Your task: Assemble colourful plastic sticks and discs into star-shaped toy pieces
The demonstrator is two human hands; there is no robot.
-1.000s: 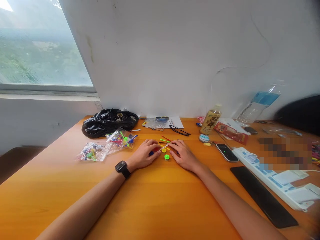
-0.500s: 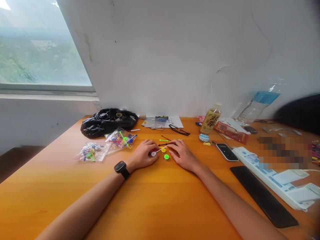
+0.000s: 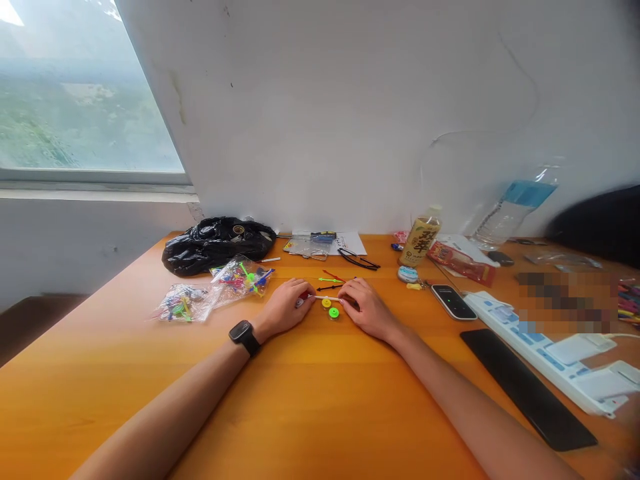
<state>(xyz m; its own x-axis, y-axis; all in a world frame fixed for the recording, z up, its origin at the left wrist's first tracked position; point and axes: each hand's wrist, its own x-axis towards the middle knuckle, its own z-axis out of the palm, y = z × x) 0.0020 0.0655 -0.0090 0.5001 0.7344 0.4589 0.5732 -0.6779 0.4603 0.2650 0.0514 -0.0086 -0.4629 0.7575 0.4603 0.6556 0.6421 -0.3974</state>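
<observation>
My left hand (image 3: 289, 305) rests on the table with fingers closed on the left end of a thin white plastic arrow (image 3: 327, 297). At its other end, the fingertips of my right hand (image 3: 369, 309) pinch the same arrow, which lies level between both hands. A small white disc (image 3: 300, 303) shows partly under my left fingers. Just below the arrow are a yellow disc (image 3: 327, 303) and a green disc (image 3: 334, 313). Beyond it lie a black arrow (image 3: 329, 287), a green arrow (image 3: 329, 280) and a red arrow (image 3: 331, 274).
Two clear bags, a near one (image 3: 183, 303) and a far one (image 3: 243, 277), hold colourful plastic parts at left. Behind them sits a black plastic bag (image 3: 215, 243). Rightward are a drink bottle (image 3: 421, 239), a phone (image 3: 453, 303), a white power strip (image 3: 530, 347) and a black strip (image 3: 527, 390).
The white arrow has turned from slanting to nearly level, with my right fingers now closed on its end. The white disc has shifted left, partly beneath my left fingers.
</observation>
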